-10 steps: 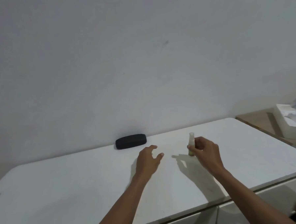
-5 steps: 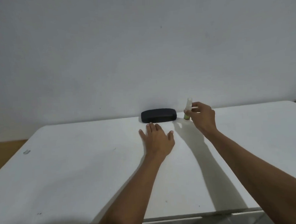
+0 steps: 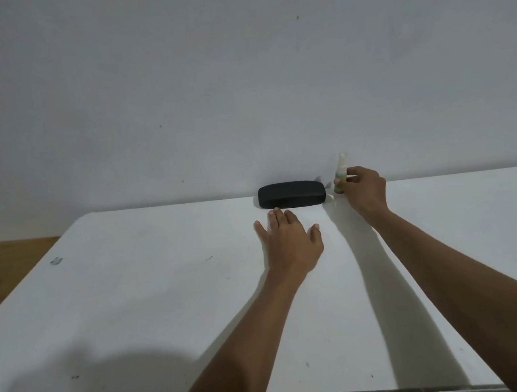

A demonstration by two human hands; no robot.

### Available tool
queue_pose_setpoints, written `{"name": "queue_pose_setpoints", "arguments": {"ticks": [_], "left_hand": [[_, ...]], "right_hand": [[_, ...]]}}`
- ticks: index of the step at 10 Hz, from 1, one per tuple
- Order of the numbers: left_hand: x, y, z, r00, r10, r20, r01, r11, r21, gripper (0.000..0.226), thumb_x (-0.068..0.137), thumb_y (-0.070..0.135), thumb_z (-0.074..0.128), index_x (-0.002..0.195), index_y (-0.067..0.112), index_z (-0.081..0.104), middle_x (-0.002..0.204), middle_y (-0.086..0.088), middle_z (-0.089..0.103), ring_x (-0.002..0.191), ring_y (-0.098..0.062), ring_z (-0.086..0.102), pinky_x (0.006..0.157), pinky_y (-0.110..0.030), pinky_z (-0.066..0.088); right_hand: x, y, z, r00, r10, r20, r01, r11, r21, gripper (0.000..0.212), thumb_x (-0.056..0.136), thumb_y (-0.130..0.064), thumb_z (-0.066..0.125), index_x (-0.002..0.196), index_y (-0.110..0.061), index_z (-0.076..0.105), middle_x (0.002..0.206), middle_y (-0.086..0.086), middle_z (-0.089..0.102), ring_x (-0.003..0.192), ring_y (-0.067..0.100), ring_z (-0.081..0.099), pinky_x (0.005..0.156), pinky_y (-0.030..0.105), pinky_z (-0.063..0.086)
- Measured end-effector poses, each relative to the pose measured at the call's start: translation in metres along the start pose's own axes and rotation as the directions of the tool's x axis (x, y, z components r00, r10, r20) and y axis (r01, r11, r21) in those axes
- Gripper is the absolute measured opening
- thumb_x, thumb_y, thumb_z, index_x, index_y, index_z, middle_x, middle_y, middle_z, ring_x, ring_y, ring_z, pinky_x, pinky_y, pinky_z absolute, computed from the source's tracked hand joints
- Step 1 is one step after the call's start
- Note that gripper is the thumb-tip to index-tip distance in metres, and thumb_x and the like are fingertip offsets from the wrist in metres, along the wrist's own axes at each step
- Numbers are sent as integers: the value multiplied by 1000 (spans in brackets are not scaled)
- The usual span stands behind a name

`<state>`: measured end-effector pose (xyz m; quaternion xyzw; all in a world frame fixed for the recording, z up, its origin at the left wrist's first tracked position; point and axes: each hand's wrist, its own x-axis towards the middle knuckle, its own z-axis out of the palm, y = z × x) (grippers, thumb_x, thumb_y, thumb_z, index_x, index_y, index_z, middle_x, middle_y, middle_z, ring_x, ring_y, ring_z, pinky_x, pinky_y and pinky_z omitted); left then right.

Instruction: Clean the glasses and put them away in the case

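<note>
Two bare hands are seen stretched over a white table [image 3: 136, 292], both reaching toward its far edge. The right hand [image 3: 366, 191] is closed around a small spray bottle [image 3: 341, 173], which is pinched between thumb and fingers at its lower, greenish part; the pale nozzle is left showing above the fingers. The bottle is held upright, and whether its base touches the table cannot be told, since the hand covers it. The left hand [image 3: 289, 242] is held open and flat, palm down, with the fingers spread slightly and nothing in its grasp. Its fingertips are seen just short of a black glasses case [image 3: 291, 194] (contact cannot be confirmed from this angle). The case is closed and is laid lengthwise along the far edge of the table, against a plain grey wall [image 3: 245, 76]. The bottle is placed just to the right of the case. Shadows of both forearms are cast across the tabletop. A strip of brown wooden surface [image 3: 14, 253] is seen beyond the table's left side.
</note>
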<state>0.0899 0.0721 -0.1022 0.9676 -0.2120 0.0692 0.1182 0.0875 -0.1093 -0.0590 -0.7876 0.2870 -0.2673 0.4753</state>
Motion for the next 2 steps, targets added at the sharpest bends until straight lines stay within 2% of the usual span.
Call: {"name": "queue_pose_setpoints", "arguments": {"ticks": [1,2], "left_hand": [[0,0,0,1000,-1,-18,1,1000,-10,75,99,56,31,149,0,39,161,-18,35,152,-30,24,120,-61,15],[0,0,1,1000,-17,-25,17,1000,-14,75,99,56,32,149,1,40,161,-18,35,152,-30,24,120,-60,15]], "right_hand": [[-1,0,-4,999,43,15,-43,999,-1,47,87,-19,77,132,-10,65,117,12,76,96,22,66,91,34,51],[-7,-2,-12,997,74,2,-74,997,-19,51,88,-18,76,136,-8,62,124,14,73,110,28,67,96,34,49]]}}
